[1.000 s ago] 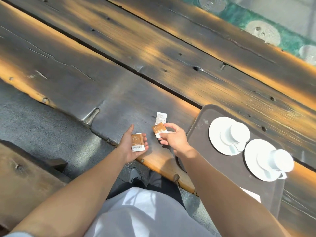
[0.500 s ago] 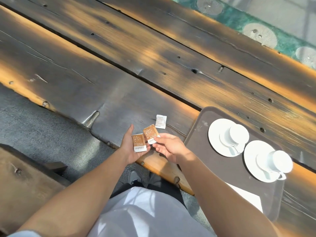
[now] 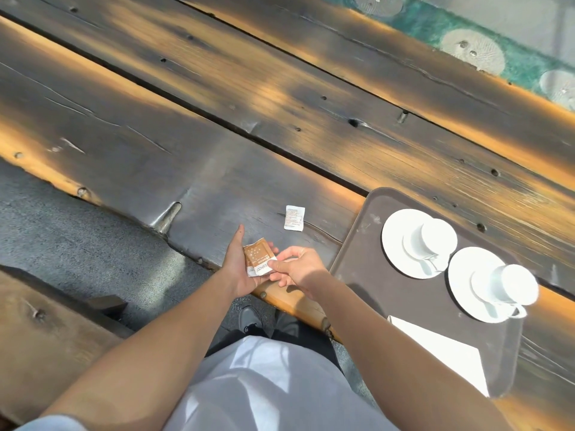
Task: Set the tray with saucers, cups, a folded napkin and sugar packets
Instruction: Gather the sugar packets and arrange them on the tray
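White cups (image 3: 438,236), brown tray (image 3: 367,275), orange-brown packets (image 3: 259,259)

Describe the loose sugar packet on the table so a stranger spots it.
Start at the brown tray. Just left of it, on the dark plank, lies a small packet. It is white; the held packets are brown.

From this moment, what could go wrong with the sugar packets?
1. The two brown packets lie stacked on the flat left hand, right at the table edge, and only the right hand pinches the upper one. They might slip and fall to the ground.
2. The white packet lies alone on the table, apart from the tray. It could be forgotten.
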Motion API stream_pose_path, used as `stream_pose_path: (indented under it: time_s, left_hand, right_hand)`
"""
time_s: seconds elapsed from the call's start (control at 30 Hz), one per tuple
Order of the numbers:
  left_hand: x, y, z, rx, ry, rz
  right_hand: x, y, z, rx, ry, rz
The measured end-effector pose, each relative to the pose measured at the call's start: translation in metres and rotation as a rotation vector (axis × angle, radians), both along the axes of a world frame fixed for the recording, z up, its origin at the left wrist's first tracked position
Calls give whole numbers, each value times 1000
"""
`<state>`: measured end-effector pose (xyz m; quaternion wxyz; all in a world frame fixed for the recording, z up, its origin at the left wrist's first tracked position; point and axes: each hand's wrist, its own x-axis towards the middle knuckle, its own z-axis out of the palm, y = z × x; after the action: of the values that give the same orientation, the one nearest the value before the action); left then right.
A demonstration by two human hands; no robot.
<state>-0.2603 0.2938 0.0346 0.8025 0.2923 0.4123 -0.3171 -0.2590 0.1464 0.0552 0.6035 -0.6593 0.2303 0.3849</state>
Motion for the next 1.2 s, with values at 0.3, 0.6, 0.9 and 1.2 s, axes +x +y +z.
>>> stream_pose_path:
  time_s: [0.3,0.6,0.9,1.2]
  left_hand:
    - [5,3,1,-6,18,103]
    - [9,3,5,-25,5,93]
    - [20,-3,-3,-22,24,-10]
    - [35,-7,-16,55,79,-36]
  right_hand:
    - [-2,16,0,-85,-15,80]
    - [-1,22,0,-197,19,174]
    - [12,17,-8,-334,28,248]
    - [47,-12,-19,-460,-80,158]
